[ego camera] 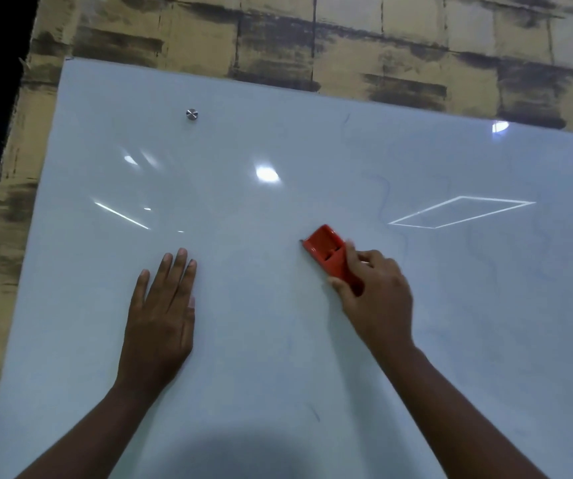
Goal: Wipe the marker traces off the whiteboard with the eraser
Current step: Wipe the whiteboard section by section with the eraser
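the left hand [160, 319] lay flat on the whiteboard [278, 150], fingers straight, holding nothing. well apart to its right, the right hand [374, 299] gripped the red eraser [330, 252], pressed against the board's centre. faint marker traces [387, 198] lay further right.

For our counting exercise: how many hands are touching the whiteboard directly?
1. The left hand lies flat on the whiteboard, left of centre. The right hand grips the red eraser instead, right of centre.
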Tool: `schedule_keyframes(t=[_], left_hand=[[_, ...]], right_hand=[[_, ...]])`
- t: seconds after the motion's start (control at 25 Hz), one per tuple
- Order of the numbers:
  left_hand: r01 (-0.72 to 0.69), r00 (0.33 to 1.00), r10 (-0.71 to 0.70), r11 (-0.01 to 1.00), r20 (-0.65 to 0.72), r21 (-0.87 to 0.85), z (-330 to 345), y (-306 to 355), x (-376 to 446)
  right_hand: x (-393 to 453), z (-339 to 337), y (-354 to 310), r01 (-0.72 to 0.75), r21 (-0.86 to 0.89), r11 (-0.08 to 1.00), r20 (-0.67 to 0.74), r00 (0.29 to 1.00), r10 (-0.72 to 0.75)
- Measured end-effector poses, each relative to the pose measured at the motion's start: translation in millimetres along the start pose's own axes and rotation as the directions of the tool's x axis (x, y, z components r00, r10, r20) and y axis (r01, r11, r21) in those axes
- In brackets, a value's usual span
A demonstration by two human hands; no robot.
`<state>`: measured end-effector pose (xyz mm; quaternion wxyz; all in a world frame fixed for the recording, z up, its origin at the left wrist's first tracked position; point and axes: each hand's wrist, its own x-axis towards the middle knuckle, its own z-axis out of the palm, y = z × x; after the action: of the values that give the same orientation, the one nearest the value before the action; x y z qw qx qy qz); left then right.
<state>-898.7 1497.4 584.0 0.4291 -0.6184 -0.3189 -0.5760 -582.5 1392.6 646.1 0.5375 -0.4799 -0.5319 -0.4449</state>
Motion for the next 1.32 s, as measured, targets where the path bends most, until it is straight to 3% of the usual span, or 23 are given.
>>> schedule_keyframes(t=[0.08, 0.16, 0.32, 0.4, 0.56, 0.64, 0.72, 0.76, 0.84, 0.92, 1.04, 1.16, 1.32], left_hand=[[0.005, 1.0, -0.005, 1.0, -0.005, 0.014, -1.0, 0.8, -8.0], [0.018, 1.0, -0.017, 1.0, -0.021, 0.024, -1.0, 5.2, -11.1], [0.035, 0.999, -0.035, 0.999, -0.013, 0.008, -3.4, 5.5, -10.1], [0.045, 0.999, -0.045, 0.999, 0.006, -0.004, -3.5, 6.6, -13.1], [0.031, 0.999, -0.032, 0.999, 0.031, 0.016, -5.5, 4.2, -25.4], [0.029, 0.999, -0.029, 0.999, 0.022, 0.019, -5.5, 5.4, -30.2], [0.041, 0.999, -0.042, 0.999, 0.017, 0.016, -6.2, 6.0, -36.0], [0.047, 0.999, -0.048, 0.999, 0.02, 0.016, -6.5, 6.8, -40.0], [0.059, 0.998, -0.059, 0.998, 0.027, 0.015, -6.1, 9.4, -48.1], [0.077, 0.997, -0.078, 0.997, 0.021, 0.023, -5.7, 12.6, -55.7], [0.113, 0.993, -0.114, 0.993, 0.018, 0.028, -5.2, 17.0, -64.9], [0.12, 0.992, -0.12, 0.992, 0.024, 0.029, -5.3, 19.8, -71.2], [0.13, 0.99, -0.131, 0.991, 0.06, 0.019, -7.5, 22.4, -84.3]], right_hand=[[-11.1, -2.5, 7.7, -0.087, 0.039, 0.995, -0.007, 0.996, 0.088], [-24.9, 1.9, 0.3, -0.079, 0.072, 0.994, -0.023, 0.996, 0.081], [-65.2, 24.3, -62.0, 0.172, 0.145, 0.974, 0.049, 0.982, -0.181], [-98.4, 31.1, -86.6, 0.336, 0.136, 0.932, 0.107, 0.93, -0.351], [-136.0, 24.1, -86.8, 0.489, 0.138, 0.861, 0.197, 0.839, -0.508], [-120.3, 17.5, -62.9, 0.416, 0.131, 0.9, 0.178, 0.883, -0.434], [-94.5, 8.1, -29.5, 0.134, 0.18, 0.974, 0.115, 0.981, -0.156], [-85.1, 1.6, -12.0, -0.013, 0.202, 0.979, 0.095, 0.995, -0.006], [-82.2, -8.7, 15.2, -0.215, 0.2, 0.956, 0.077, 0.976, 0.204], [-95.0, -11.7, 21.8, -0.306, 0.208, 0.929, 0.065, 0.952, 0.3], [-128.6, -2.0, 2.5, -0.269, 0.217, 0.938, 0.059, 0.963, 0.262], [-177.5, 12.1, -37.7, -0.075, 0.182, 0.98, 0.109, 0.992, 0.056], [-229.8, 19.4, -69.2, 0.122, 0.174, 0.977, 0.169, 0.974, -0.151]])
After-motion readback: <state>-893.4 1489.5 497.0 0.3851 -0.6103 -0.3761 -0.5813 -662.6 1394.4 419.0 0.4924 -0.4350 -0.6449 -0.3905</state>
